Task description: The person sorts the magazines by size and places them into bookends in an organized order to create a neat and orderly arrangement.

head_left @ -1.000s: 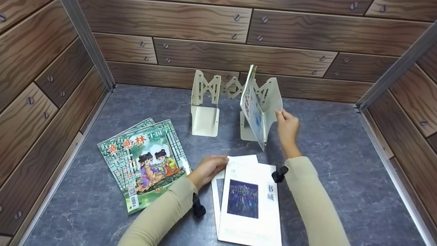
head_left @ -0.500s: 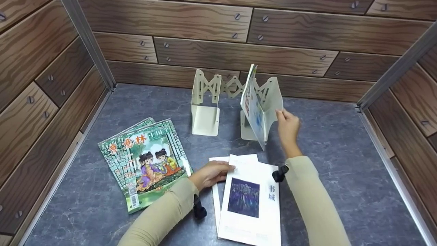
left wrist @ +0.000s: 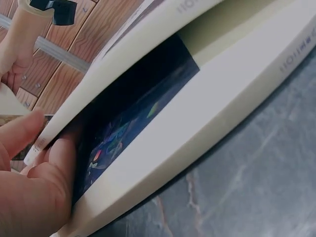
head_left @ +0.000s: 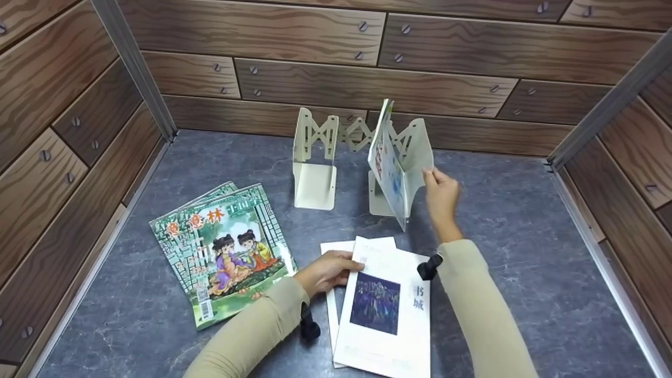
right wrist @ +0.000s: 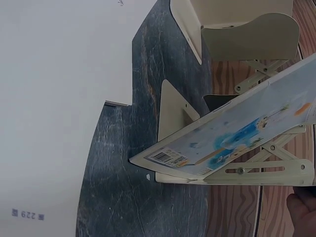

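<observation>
My left hand [head_left: 326, 272] pinches the left edge of a white magazine [head_left: 386, 349] with a dark picture on its cover. In the left wrist view, the thumb lies over the magazine's spine [left wrist: 113, 74] and fingers are under it, with a gap above the white magazine [left wrist: 237, 108] below. My right hand [head_left: 442, 197] grips the front edge of the right end plate [head_left: 421, 147] of a cream metal expanding bookend. A thin illustrated magazine [head_left: 388, 168] stands tilted against that plate; its back cover [right wrist: 237, 143] and barcode show in the right wrist view.
Green-covered magazines [head_left: 231, 252] lie stacked on the dark marbled table [head_left: 525, 220] at left. The bookend's left plate and base [head_left: 315, 186] stand behind, linked by a lattice [head_left: 358, 134]. Wood-patterned walls [head_left: 310, 31] enclose the back and sides.
My left hand has shifted slightly right and down, now pinching the top white magazine, whose left edge has lifted and moved a little right. My right hand stays on the bookend.
</observation>
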Tool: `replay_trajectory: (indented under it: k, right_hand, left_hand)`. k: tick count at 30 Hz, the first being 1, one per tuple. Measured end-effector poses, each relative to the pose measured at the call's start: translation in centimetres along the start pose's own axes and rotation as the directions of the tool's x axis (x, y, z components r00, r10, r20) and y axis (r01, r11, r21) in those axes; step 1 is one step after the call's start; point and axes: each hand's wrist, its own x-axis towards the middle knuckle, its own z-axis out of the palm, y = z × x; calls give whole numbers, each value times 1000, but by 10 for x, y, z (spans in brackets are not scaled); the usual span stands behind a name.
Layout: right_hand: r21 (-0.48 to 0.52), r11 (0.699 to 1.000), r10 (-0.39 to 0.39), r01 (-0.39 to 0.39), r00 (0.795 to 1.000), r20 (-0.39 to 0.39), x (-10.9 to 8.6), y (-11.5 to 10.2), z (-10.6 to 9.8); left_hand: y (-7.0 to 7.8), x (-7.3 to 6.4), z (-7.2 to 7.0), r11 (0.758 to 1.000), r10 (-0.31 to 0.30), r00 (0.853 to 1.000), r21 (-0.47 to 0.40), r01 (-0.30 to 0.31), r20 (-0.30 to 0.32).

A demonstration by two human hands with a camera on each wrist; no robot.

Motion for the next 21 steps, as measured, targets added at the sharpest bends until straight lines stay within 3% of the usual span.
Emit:
replay_trajectory:
  k: [10,16,21]
  right_hand:
    - [34,999,-35,34,999,16,-1,3,0]
    - [15,1000,-4,4,1000,10,-1,2,0]
    - [-28,1000,3,-2,1000,11,0,0,-1]
  left_hand:
    - [4,-5,-3,997,9,998,74,-4,-61]
    - [13,-14,-15,992,39,995,123,-27,-97]
    - [22,-21,-28,987,94,982,141,-70,-166]
